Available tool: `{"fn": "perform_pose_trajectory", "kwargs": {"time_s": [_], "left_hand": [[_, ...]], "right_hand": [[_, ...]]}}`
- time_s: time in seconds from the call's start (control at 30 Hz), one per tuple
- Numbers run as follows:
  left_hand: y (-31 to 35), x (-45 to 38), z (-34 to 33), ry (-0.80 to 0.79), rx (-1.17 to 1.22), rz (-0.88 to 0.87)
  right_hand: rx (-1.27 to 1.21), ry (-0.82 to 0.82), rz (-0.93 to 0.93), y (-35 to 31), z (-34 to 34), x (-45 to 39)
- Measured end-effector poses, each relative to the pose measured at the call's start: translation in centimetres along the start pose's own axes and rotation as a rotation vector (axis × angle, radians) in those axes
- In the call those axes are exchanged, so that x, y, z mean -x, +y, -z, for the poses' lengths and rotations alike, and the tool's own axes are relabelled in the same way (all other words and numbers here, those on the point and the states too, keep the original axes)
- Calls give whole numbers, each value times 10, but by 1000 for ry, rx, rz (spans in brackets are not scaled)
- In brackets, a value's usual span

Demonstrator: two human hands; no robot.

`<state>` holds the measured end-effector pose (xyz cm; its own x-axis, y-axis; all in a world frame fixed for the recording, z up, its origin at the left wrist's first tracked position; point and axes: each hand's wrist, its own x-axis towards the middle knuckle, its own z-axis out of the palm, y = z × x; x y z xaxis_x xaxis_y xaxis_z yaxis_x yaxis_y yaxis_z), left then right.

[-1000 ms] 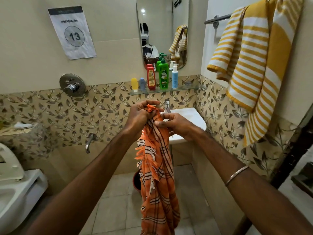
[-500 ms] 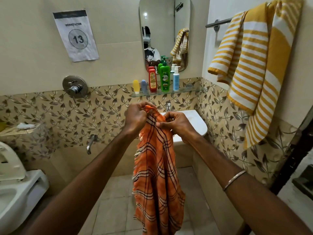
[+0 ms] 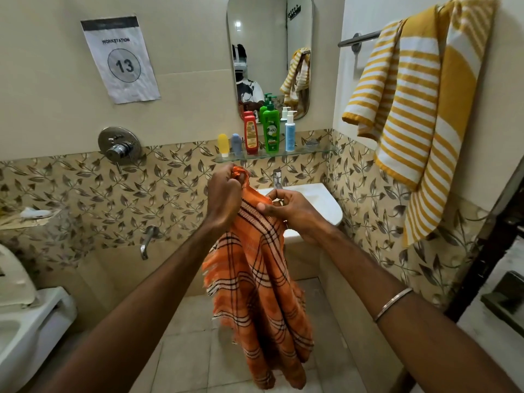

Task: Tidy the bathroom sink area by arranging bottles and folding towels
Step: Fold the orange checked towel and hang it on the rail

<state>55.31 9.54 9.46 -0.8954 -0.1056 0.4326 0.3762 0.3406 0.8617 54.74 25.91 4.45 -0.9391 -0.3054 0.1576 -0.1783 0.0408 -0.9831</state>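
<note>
While the orange checked towel (image 3: pixel 255 279) hangs lengthwise, long axis vertical, in front of the sink (image 3: pixel 317 202), both hands hold its top edge. Left hand (image 3: pixel 224 199) grips a bunched corner, higher; right hand (image 3: pixel 286 211) pinches the edge just beside it, lower. Judgement: next, spread the hands along that edge.

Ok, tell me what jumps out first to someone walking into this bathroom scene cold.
The orange plaid towel grabs the eye first, hanging mid-frame over the floor, its top edge gripped by the left hand and pinched by the right hand. Next comes the yellow striped towel draped on the rail at the right wall. Then the row of bright bottles on the glass shelf under the mirror.
</note>
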Motion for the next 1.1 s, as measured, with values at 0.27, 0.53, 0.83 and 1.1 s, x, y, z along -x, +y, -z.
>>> {"fn": "perform_pose_trajectory", "kwargs": {"time_s": [0.27, 0.53, 0.83, 1.1], "left_hand": [[7, -3, -1, 26, 109, -51], [9, -5, 14, -64, 233, -96], [3, -10, 36, -75, 169, -148], [-11, -18, 51, -574, -599, -177]], "right_hand": [[11, -162, -40, 4, -8, 2], [38, -272, -160, 33, -8, -2], [76, -169, -165, 44, -6, 4], [92, 142, -32, 24, -4, -1]]}}
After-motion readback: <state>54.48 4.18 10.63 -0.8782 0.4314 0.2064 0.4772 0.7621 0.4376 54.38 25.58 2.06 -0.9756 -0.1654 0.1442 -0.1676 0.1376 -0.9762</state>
